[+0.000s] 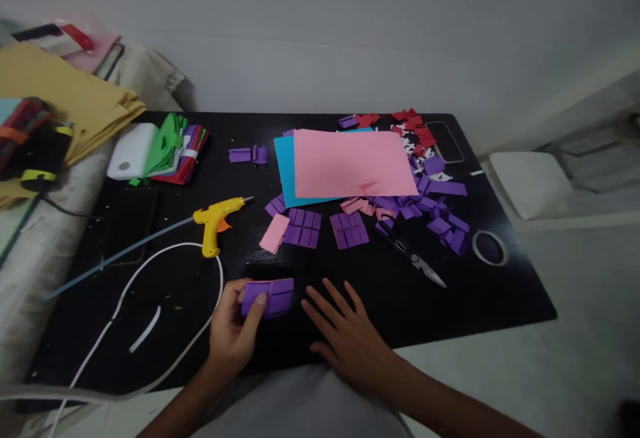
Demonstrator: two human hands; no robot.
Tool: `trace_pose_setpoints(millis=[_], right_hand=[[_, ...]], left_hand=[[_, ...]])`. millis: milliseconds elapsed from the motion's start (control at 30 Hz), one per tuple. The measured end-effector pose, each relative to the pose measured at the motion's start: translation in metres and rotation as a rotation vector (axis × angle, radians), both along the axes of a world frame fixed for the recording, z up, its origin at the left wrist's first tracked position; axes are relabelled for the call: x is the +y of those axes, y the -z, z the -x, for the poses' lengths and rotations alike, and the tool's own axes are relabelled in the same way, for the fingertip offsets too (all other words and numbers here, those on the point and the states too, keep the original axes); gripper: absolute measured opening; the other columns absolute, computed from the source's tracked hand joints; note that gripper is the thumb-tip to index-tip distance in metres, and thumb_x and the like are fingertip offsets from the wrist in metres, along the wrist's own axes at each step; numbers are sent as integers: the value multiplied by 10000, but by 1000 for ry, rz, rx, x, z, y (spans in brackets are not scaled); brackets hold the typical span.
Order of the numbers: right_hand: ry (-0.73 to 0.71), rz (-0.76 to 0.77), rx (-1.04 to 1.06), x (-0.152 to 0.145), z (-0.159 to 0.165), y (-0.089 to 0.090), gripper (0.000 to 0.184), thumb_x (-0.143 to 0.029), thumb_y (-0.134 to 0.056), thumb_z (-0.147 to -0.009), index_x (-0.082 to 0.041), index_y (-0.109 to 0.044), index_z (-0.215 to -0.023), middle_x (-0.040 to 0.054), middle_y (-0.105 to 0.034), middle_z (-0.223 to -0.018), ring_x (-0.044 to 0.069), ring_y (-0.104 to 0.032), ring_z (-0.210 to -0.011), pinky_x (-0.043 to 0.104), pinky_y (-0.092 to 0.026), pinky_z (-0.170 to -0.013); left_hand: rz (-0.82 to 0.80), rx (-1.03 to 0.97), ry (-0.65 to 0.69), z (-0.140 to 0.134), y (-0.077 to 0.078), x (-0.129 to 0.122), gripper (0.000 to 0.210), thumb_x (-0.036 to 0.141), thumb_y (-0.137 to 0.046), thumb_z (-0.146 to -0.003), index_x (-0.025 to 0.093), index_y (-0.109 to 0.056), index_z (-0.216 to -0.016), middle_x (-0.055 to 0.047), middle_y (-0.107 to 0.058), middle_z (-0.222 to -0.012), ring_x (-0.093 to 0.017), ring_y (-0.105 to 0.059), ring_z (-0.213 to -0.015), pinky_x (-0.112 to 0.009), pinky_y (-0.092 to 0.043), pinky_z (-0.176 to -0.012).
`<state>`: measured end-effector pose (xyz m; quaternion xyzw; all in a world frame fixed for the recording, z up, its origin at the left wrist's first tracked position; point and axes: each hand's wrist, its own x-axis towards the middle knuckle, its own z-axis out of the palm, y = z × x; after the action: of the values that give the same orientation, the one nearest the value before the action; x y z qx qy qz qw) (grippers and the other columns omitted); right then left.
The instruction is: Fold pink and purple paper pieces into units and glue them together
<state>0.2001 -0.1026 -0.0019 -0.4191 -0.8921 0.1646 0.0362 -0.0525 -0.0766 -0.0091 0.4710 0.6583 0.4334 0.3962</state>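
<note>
My left hand (236,328) is closed round a purple folded paper piece (281,297) with a pink edge, its thumb pressed on the top face. To the right, my right hand (345,331) lies flat on the black table (400,311), fingers spread and holding nothing. Beyond the hands are two purple paper squares with grid-like folds, the left one (303,228) beside a small pink paper piece (275,233) and the right one (349,230) apart from it. Scissors (420,266) with black handles lie to the right of them.
A yellow glue gun (215,220) with a long glue stick and a looping white cable (130,288) occupies the left. Pink sheets (350,165) rest over a blue sheet (286,175) at the back. Purple paper scraps (445,221) and a tape roll (490,248) lie right.
</note>
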Motion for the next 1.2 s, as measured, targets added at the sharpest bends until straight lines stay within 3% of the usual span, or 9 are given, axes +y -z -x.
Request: trace_pose_setpoints(millis=[167, 333, 433, 500, 600, 667, 767, 900, 1200], right_hand=[[-195, 23, 85, 24, -3, 4, 686, -553, -425, -1108, -133, -365, -1648, 54, -356, -1737, 323, -290, -1629, 641, -305, -1305], [-361, 149, 390, 33, -23, 8, 361, -289, -460, -1130, -194, -617, -1441, 13, -674, -1507, 208, -528, -1496, 549, -292, -1336], [-107, 261, 686, 43, -23, 6, 216, -239, -543, -1079, -218, -737, -1172, 39, -819, -1190, 170, -745, -1177, 397, -503, -1195], [157, 334, 817, 54, -17, 3, 165, -252, -631, -1015, -219, -724, -1148, 75, -808, -1112, 191, -768, -1063, 347, -615, -1002], [407, 437, 957, 71, -2, -2, 480, -297, -822, -845, -219, -651, -1287, 112, -771, -1226, 244, -759, -1110, 400, -628, -980], [430, 602, 1045, 80, 6, -3, 584, -339, -883, -768, -216, -651, -1289, 111, -788, -1206, 260, -774, -1086, 423, -631, -971], [489, 765, 1109, 83, 12, -6, 342, -382, -865, -783, -200, -737, -1043, 69, -822, -974, 242, -792, -925, 390, -637, -884], [593, 674, 1087, 74, 9, -13, 216, -388, -843, -806, -196, -758, -855, 51, -798, -851, 223, -761, -824, 347, -613, -795], [512, 655, 1047, 63, -3, -33, 220, -389, -814, -821, -204, -787, -937, 51, -805, -908, 215, -757, -845, 338, -604, -799]], left_hand=[[-15, 95, -117, -8, -1, 0, 294, 446, -736, -910, 201, -645, -1045, -37, -737, -892, -203, -715, -795, -304, -581, -754], [6, 94, -197, -16, -3, 1, 338, 450, -764, -884, 192, -655, -1073, -59, -767, -964, -217, -743, -871, -318, -595, -816], [11, 76, -216, -18, -6, 2, 372, 455, -799, -839, 192, -644, -1053, -42, -757, -889, -206, -733, -805, -310, -596, -773], [14, 38, -197, -21, -9, 4, 385, 459, -824, -810, 200, -626, -1015, -18, -735, -821, -191, -712, -746, -293, -585, -724], [27, -79, -111, -28, -13, 10, 384, 474, -829, -811, 211, -596, -967, 14, -695, -743, -164, -669, -682, -263, -558, -668], [33, -168, -36, -36, -17, 15, 385, 490, -819, -827, 214, -586, -959, 32, -668, -699, -144, -632, -635, -245, -533, -635], [43, -269, 95, -46, -22, 24, 386, 513, -809, -840, 212, -594, -948, 33, -669, -684, -140, -622, -611, -243, -517, -613], [35, -282, 253, -52, -28, 29, 342, 480, -830, -817, 190, -685, -925, -7, -735, -756, -168, -682, -676, -276, -557, -668], [11, -222, 332, -55, -33, 23, 207, 369, -822, -812, 181, -805, -895, -53, -810, -842, -197, -740, -755, -300, -595, -726]])
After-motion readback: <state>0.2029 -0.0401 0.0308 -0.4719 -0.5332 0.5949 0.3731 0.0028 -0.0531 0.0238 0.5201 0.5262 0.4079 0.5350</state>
